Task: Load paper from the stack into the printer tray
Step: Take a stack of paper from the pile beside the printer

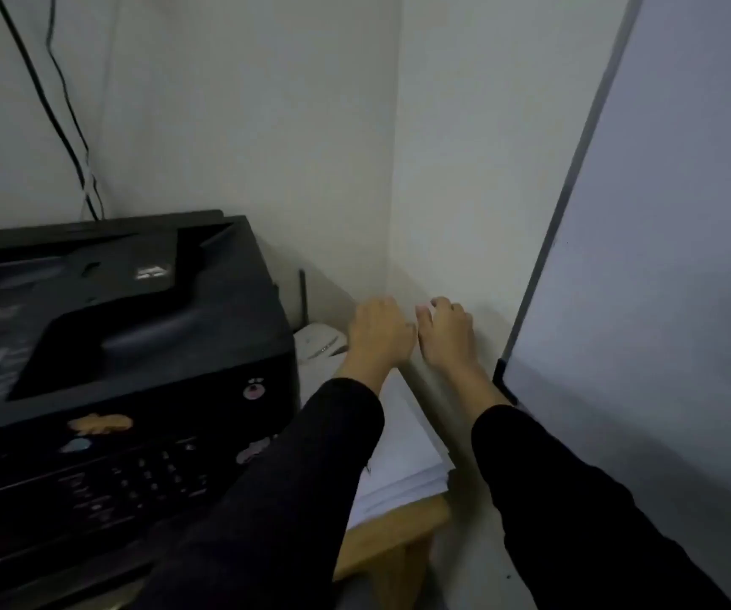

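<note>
**Two hands at the far end of the paper stack**

We count one black printer [121,345] on the left, with one keypad on its front panel and what look like five stickers (the dim light makes the count unsure). Just to its right, one stack of white paper [403,460] lies on the wooden table [394,543], running back toward the wall corner. Both our arms, in black sleeves, reach over it. Our left hand [379,334] and right hand [445,332] sit side by side, nearly touching, at the stack's far end, backs up and fingers curled downward. We cannot tell whether either has hold of any sheets, since the fingertips are hidden. One white device [317,343] lies between printer and hands. Two cables [64,125] run down the wall behind the printer, and one whiteboard [663,257] leans at the right.
</note>
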### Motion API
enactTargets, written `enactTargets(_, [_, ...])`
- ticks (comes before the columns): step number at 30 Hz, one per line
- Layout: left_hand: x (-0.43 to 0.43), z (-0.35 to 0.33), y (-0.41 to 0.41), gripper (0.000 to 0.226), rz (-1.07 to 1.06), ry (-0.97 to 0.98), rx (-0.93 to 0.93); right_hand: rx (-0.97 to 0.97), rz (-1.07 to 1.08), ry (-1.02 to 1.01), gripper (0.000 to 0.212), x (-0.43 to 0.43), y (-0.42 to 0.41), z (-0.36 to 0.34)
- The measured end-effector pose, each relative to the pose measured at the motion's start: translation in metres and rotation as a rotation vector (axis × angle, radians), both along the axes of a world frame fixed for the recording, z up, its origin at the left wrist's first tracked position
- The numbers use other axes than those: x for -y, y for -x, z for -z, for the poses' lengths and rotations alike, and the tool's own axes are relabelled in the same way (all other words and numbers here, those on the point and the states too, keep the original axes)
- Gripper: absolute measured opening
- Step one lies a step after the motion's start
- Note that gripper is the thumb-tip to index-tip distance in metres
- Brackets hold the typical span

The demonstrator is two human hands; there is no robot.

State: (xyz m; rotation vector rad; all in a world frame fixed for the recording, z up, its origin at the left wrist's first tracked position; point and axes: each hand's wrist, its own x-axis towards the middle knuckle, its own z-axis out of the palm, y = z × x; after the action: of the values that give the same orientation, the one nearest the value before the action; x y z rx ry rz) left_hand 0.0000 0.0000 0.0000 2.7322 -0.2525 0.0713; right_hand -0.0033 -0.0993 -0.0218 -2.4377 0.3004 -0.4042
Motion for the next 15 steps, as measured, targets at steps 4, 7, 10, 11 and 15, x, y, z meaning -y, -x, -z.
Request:
enactTargets(4, [-0.003, 0.063, -0.009, 0.048, -0.063, -0.086, -0.238, -0.234, -0.047, -0.010, 0.048, 0.021, -0.014, 0.058])
enactTargets(7, [-0.017, 0.104, -0.008, 0.053, -0.116, -0.120, -0.459, -0.449, -0.128, 0.010, 0.046, 0.026, -0.020, 0.097])
enactTargets(10, [-0.030, 0.133, 0.002, 0.057, -0.149, -0.178, -0.598, -0.687, -0.189, 0.008, 0.049, 0.023, -0.017, 0.125])
enactTargets(11, [-0.034, 0.142, 0.005, 0.057, -0.158, -0.199, -0.624, -0.742, -0.192, -0.005, 0.050, 0.021, -0.016, 0.131])
enactTargets(15, [-0.047, 0.163, 0.014, 0.058, -0.189, -0.221, -0.683, -0.865, -0.181, -0.089, 0.050, 0.013, -0.017, 0.150])
